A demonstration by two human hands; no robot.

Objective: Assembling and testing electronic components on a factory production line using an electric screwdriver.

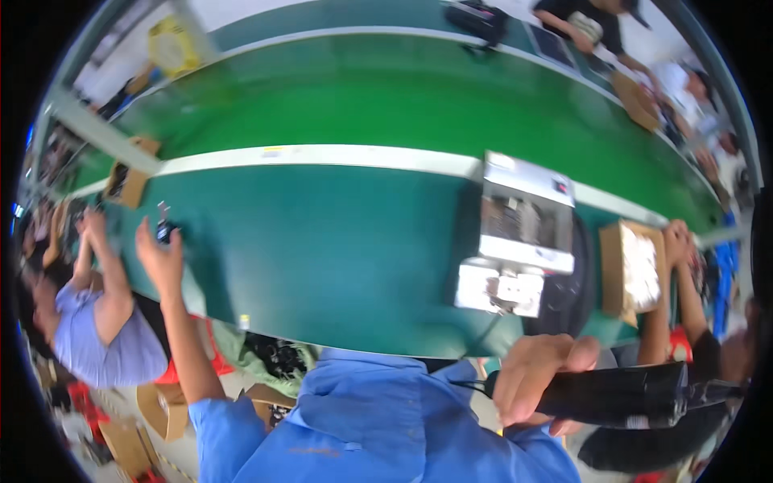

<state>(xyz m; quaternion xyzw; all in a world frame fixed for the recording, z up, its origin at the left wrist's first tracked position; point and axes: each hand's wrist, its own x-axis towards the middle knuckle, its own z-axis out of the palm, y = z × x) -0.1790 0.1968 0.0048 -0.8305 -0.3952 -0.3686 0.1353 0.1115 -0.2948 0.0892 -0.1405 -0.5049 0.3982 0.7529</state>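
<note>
A: My right hand [535,378], at five o'clock, is clenched round a black handheld tool [620,394]; it looks rigid, weighty, best held mid-body.

B: And the left?

A: Left hand [159,259], nine o'clock above the green desk [322,258], pinches a small dark part [165,232].

Black tool [620,394]: long, dark handheld body, lying roughly level at near right, thin cord trailing from its left end; gripped.
Small dark part [165,232]: tiny black piece with pale upright bit, near left on the green table; detail blurred.
</note>
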